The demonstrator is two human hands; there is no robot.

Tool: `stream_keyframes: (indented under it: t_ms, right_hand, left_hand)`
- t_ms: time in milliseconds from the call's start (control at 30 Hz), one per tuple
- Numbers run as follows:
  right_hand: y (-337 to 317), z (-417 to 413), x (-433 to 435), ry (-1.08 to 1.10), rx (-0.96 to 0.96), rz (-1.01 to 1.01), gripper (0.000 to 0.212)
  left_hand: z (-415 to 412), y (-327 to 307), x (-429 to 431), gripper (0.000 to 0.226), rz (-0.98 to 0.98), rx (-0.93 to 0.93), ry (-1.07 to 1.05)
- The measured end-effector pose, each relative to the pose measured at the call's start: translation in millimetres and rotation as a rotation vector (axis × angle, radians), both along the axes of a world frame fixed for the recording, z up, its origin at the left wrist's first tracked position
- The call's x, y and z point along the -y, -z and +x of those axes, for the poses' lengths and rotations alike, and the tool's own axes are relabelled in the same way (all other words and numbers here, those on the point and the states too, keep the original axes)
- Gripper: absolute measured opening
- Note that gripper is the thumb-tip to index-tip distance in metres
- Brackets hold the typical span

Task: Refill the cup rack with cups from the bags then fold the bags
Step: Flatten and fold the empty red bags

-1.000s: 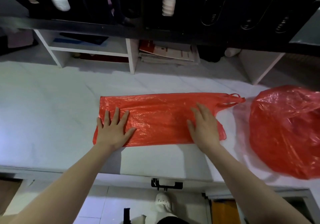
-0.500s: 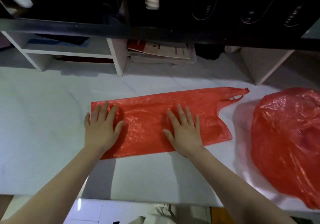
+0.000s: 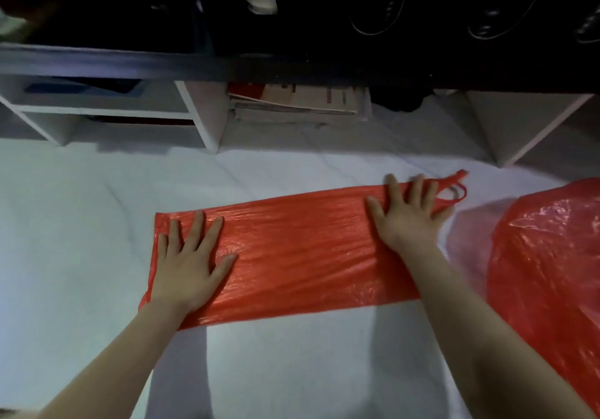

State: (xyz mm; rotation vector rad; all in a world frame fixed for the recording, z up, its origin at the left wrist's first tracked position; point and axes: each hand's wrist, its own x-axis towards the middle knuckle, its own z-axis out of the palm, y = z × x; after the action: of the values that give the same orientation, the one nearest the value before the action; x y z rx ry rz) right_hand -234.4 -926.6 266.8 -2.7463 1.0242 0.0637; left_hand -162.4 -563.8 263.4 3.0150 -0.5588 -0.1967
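We see the flat bag [image 3: 302, 253] lying on the white counter [image 3: 81, 224], our left hand [image 3: 188, 266] spread flat on its left end and our right hand [image 3: 409, 217] flat by the handles [image 3: 454, 188], with a puffed second bag [image 3: 548, 266] just right.

A flattened red bag [image 3: 305, 256] lies stretched across the white desk [image 3: 81, 240]. The left hand [image 3: 188, 266] presses flat on its left end, fingers [image 3: 196, 228] spread. The right hand [image 3: 409, 214] lies flat near the bag's handles [image 3: 454, 188] at the right end. A second, puffed red bag [image 3: 548, 256] sits just to the right. Stacked papers [image 3: 298, 103] rest in a shelf behind.
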Motion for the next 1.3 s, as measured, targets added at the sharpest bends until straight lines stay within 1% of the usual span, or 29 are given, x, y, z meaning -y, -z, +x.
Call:
stream_keyframes:
  t_ms: [67,200,367,467,567,633,700,733,767,800,867,900,933,967,1067,1167,1233,1300]
  right_hand:
    - [-0.3,-3.1,16.6,0.064,-0.011,0.011,0.076]
    - [-0.8,-1.9,22.4,0.065,-0.017,0.007,0.079]
    - [-2.7,-3.9,22.0,0.073,-0.019,0.024,0.076]
    - [-17.1,-9.7,13.5,0.071,0.079,0.100,0.067]
    - [-30.6,-28.2,-17.2,0.015,0.233,0.037,0.061]
    - [-33.0,-43.8,-48.8,-0.069,0.265,-0.023,0.058]
    - [-29.7,-58.8,-81.3,-0.117,0.251,-0.053,0.057]
    - [-26.8,-66.2,-95.3,-0.113,0.239,-0.050,0.056]
    - [-23.5,-73.0,-107.4,-0.096,0.225,-0.035,0.056]
    - [-20.5,-80.1,-118.3,-0.075,0.211,-0.016,0.056]
    - [-17.5,-93.1,-137.0,-0.033,0.195,0.005,0.056]
    - [-17.2,-98.0,-146.6,-0.013,0.191,0.002,0.056]
    - [-18.1,-101.7,-156.0,0.005,0.190,-0.006,0.056]
    - [-18.8,-105.3,-165.7,0.023,0.190,-0.008,0.057]
    - [-22.7,-111.2,-190.1,0.079,0.214,0.059,0.060]
    - [-24.4,-116.1,-211.5,0.108,0.185,0.133,0.062]
    - [-28.5,-115.6,-226.8,0.098,0.164,0.167,0.063]
    - [-32.7,-111.7,-242.3,0.071,0.203,0.229,0.067]
  left_hand:
    - [-0.2,-1.2,0.0,0.080,0.008,0.007,-0.006]
    - [0.7,-2.4,1.2,0.081,-0.003,0.000,0.003]
    - [-0.1,-0.8,0.5,0.080,0.000,-0.001,0.012]
    - [0.5,-1.9,1.0,0.079,-0.010,-0.016,0.008]
    - [2.2,-5.3,2.6,0.077,-0.024,-0.102,-0.023]
    - [5.8,-10.7,3.9,0.070,-0.148,-0.204,-0.066]
    - [10.4,-19.8,3.3,0.059,-0.417,-0.296,-0.113]
    - [13.3,-23.7,1.7,0.054,-0.557,-0.306,-0.134]
    - [17.3,-26.2,-1.6,0.051,-0.632,-0.289,-0.154]
    - [20.6,-28.5,-6.5,0.048,-0.603,-0.252,-0.162]
    - [24.9,-27.6,-21.3,0.046,-0.350,-0.173,-0.094]
    - [26.1,-25.8,-31.1,0.046,-0.255,-0.156,-0.059]
    - [27.0,-24.7,-39.9,0.045,-0.193,-0.141,-0.037]
    - [26.4,-23.4,-48.5,0.044,-0.171,-0.123,-0.026]
    - [30.7,-26.0,-61.0,0.039,-0.225,-0.035,0.034]
    - [33.8,-31.8,-64.4,0.033,-0.271,-0.035,0.070]
    - [33.1,-32.9,-68.4,0.034,-0.266,-0.061,0.096]
    - [33.8,-33.6,-69.8,0.044,-0.302,-0.180,0.107]
